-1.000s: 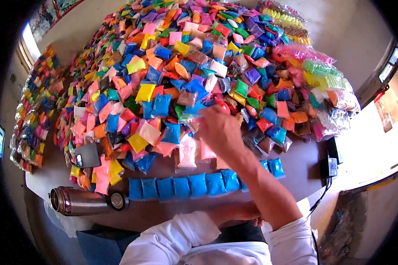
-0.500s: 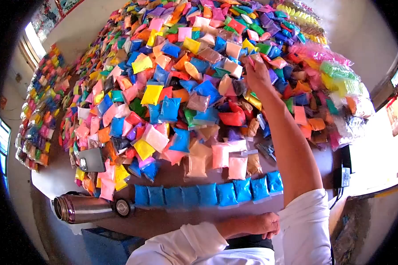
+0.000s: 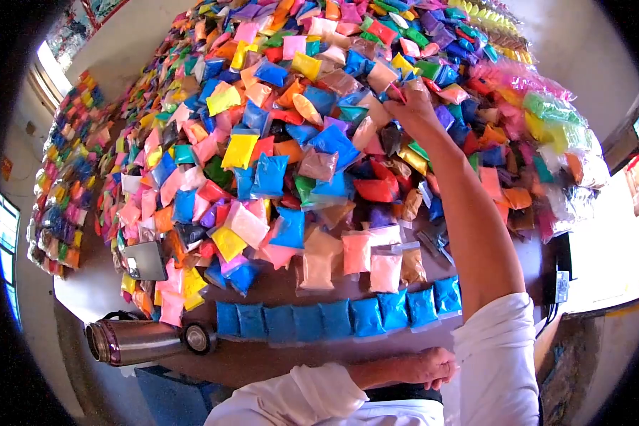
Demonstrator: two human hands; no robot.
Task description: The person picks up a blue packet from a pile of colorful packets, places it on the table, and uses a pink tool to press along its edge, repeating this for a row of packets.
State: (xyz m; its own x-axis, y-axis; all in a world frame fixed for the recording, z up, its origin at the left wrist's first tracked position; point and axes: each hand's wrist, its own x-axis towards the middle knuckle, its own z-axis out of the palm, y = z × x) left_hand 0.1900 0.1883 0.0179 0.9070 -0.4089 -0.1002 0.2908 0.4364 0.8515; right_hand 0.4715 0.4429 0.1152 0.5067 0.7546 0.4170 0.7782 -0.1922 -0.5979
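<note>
My right hand (image 3: 413, 105) reaches into the upper right part of a big heap of small coloured packets (image 3: 326, 153). Its fingers are pinched together beside a peach packet (image 3: 382, 76); what they hold, if anything, is too small to tell. Near the table's front edge my left hand (image 3: 433, 368) rests with its fingers curled closed, and whatever may be inside is hidden. A row of several blue packets (image 3: 307, 321) lies between the heap and my left hand.
A steel flask (image 3: 138, 339) lies on its side at the front left, by a round lid (image 3: 197, 338). A dark phone (image 3: 146, 260) rests on the heap's left edge. Clear bags (image 3: 557, 117) are piled at the right. Another packet heap (image 3: 67, 181) stands far left.
My right hand has shifted slightly within the heap, its fingers now nearer the peach packet. My left hand has moved a little to the right and stays closed. The view has shifted slightly.
</note>
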